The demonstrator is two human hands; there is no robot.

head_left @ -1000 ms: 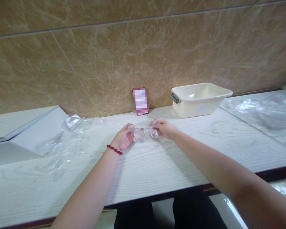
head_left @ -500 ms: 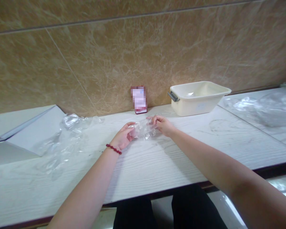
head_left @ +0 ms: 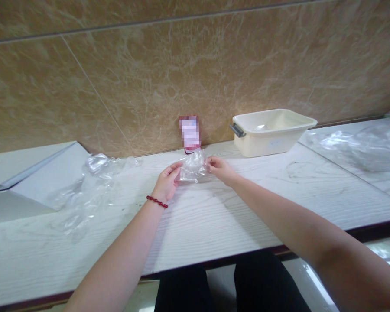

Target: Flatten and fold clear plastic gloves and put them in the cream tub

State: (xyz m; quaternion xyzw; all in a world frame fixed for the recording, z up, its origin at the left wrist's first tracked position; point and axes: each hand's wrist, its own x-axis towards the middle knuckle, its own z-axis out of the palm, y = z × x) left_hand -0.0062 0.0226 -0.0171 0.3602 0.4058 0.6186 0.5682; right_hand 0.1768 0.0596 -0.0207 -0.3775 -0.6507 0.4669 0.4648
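Note:
A small clear plastic bag (head_left: 192, 168) is held up between both hands, just above the white wood-grain table (head_left: 214, 216). My left hand (head_left: 166, 184), with a red bead bracelet on its wrist, pinches the bag's left edge. Fingers of my right hand (head_left: 220, 169) pinch its right edge. The bag looks crumpled and partly spread out between them. Whether anything is inside it cannot be made out.
Crumpled clear plastic sheeting (head_left: 87, 190) lies at the left. A cream plastic tub (head_left: 273, 130) with a grey handle stands at the back right, more clear plastic (head_left: 357, 145) beyond it. A small red-edged card (head_left: 190, 133) leans on the brown marble wall.
Both hands have lifted the bag slightly and moved it toward the wall. The bag went from a bunched roll to a more spread, upright sheet.

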